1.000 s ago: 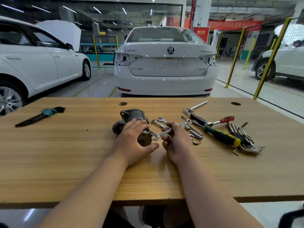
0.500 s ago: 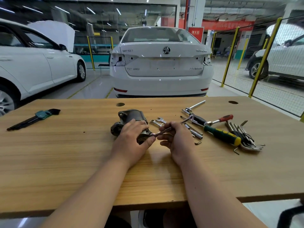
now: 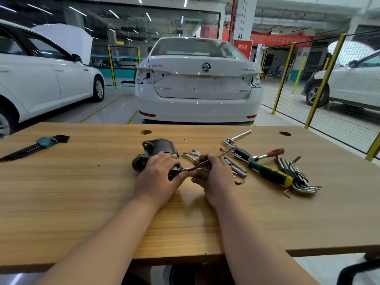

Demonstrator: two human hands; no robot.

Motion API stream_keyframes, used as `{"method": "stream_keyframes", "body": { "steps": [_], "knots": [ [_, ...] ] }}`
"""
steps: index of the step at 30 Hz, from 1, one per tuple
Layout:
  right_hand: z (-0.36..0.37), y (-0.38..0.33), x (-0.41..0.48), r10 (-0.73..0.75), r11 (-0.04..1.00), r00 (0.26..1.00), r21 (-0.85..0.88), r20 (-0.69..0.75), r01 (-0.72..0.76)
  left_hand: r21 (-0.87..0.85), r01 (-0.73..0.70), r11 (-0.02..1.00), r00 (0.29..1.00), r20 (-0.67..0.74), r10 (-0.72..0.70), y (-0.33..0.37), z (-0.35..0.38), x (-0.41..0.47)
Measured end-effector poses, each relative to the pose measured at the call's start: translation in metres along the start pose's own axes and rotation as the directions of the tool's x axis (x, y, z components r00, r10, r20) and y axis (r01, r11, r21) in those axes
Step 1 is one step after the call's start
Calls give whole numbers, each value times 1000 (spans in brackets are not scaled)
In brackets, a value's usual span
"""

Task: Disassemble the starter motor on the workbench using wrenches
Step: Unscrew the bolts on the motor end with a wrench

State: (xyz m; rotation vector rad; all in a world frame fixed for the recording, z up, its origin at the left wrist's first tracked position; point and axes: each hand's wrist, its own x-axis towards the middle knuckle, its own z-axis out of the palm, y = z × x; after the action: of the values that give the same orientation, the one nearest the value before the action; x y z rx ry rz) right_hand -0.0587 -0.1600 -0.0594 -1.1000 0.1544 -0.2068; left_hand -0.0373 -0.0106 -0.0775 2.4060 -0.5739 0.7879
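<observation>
Wood-grain tabletop (image 3: pixel 82 202) carried everything, w/ a white car (image 3: pixel 197 83) parked just behind it. Starter motor (image 3: pixel 158 150) lay on its side near the tabletop's middle. Left hand (image 3: pixel 156 177) was clamped over the motor's near end. Right hand (image 3: pixel 213 177) pinched a slim wrench (image 3: pixel 207 162), whose far-left end met the motor at the left fingertips. Green-yellow screwdriver (image 3: pixel 269 173) & a hex key set (image 3: pixel 300 179) lay to the right, black hex keys (image 3: pixel 35 146) far left.

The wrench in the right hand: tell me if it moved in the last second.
Yes. The wrench swung: its far end rose toward the tools behind, its near end staying at the starter motor.
</observation>
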Motion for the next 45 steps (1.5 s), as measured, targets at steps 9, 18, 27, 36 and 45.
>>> {"method": "stream_keyframes", "body": {
  "steps": [9,18,27,36,45],
  "knots": [
    [63,-15,-17,-348,128,815,-837,464,532,-4,61,998,998,-22,-61,2,-1,-2],
    [55,-26,-23,-543,338,723,-676,428,654,-3,15,1000,998,-56,-15,4,-3,-1],
    [9,12,8,188,894,970,437,-154,-104,-82,54,995,998,34,-51,-3,-1,-1],
    [11,14,2,202,889,976,433,-84,-147,-61,27,998,999,-15,-28,-6,4,-1],
    [11,14,3,164,917,985,376,-53,-132,-45,13,999,999,-33,-15,-4,4,0]
  ]
}}
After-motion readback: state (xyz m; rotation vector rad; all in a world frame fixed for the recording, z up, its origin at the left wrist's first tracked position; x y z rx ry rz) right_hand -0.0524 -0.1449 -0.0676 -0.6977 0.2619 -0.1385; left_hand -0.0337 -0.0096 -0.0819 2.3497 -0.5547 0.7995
